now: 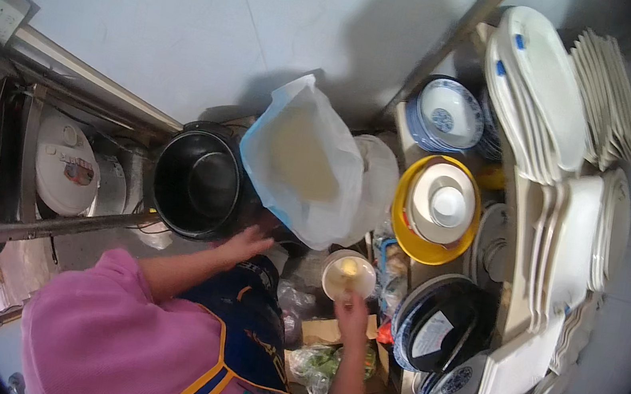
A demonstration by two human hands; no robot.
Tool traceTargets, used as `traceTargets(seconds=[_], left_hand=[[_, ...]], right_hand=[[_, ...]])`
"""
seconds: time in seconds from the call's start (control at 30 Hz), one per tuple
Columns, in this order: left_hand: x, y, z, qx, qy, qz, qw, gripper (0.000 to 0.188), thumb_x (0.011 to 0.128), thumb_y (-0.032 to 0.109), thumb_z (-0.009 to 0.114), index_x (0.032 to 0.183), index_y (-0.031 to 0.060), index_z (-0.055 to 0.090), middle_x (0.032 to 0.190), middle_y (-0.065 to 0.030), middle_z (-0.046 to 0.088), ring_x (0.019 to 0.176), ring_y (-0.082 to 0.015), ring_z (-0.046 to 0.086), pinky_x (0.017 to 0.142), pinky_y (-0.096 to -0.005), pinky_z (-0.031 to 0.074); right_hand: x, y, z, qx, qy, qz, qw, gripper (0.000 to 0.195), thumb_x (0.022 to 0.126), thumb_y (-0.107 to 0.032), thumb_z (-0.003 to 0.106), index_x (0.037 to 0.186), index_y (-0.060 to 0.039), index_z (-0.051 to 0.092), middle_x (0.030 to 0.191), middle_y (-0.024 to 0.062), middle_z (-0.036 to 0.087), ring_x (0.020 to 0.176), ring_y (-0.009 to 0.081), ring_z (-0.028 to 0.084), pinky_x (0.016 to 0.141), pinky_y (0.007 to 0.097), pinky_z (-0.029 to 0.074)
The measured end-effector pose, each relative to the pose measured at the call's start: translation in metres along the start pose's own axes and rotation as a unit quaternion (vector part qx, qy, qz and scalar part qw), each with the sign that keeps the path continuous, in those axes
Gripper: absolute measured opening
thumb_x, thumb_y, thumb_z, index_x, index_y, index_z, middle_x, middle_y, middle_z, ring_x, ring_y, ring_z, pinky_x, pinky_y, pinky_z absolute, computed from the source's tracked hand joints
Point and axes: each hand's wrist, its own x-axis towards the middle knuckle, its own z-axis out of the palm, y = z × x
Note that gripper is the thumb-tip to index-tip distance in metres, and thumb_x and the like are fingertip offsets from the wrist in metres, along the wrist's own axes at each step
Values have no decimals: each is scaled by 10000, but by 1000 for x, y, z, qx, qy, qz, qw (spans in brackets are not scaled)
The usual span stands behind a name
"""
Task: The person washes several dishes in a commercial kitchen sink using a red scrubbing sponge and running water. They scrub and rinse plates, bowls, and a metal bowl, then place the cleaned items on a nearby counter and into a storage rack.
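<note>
My right hand grips the near rim of a small white bowl with a pale yellow lump inside. My left hand, fingers apart, is beside the lower right of a deep black pot. Nothing shows in that hand; whether it touches the pot I cannot tell. The pot looks empty apart from a shine on its bottom. Right of it stands an open white plastic bag holding a pale beige mass, perhaps grain.
Crockery crowds the right-hand shelves: stacked white plates, blue-patterned bowls, a yellow basin with white bowls. Below lies a cardboard box with bagged greens. A metal rail and white-lidded appliance stand left.
</note>
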Motion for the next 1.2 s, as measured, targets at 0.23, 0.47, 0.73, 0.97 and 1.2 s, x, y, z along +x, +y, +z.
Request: traceTargets(seconds=[0.23,0.47,0.73,0.97,1.2], left_hand=[[82,65,-33,-327,197,-120,916,679,813,310,568,1294,52,164,1181,-132,402,1081,-263,430,822,-350,428],[157,90,-47,-219,70,51,972,513,791,242,585,1202,38,355,1089,-110,499,1062,-236,437,821,-350,403],[225,98,19,194,190,160,949,832,623,209,707,1276,6,233,1237,-180,371,1123,-345,383,926,-384,349],[263,96,30,692,-196,239,652,468,780,80,457,1218,239,416,1045,-66,535,941,-279,528,792,-413,423],[363,18,-5,802,-296,410,318,316,789,170,496,1100,215,522,966,-62,566,919,-236,528,760,-379,429]], right_hand=[[175,-47,17,40,5,19,999,508,755,-277,617,1160,-6,475,1064,188,548,973,250,536,815,330,419],[137,-25,55,190,-24,38,981,422,826,-239,529,1190,-35,468,1124,178,529,1015,217,520,863,294,387],[105,-73,129,191,-147,-3,970,662,816,-357,530,1289,25,269,1229,211,424,1118,319,437,943,361,327],[135,-107,121,213,-212,-131,945,642,793,-289,588,1285,2,296,1261,207,394,1179,292,380,961,356,308],[57,-27,75,330,-149,74,929,457,808,-184,582,1226,-78,431,1182,77,501,1065,173,477,880,311,379]])
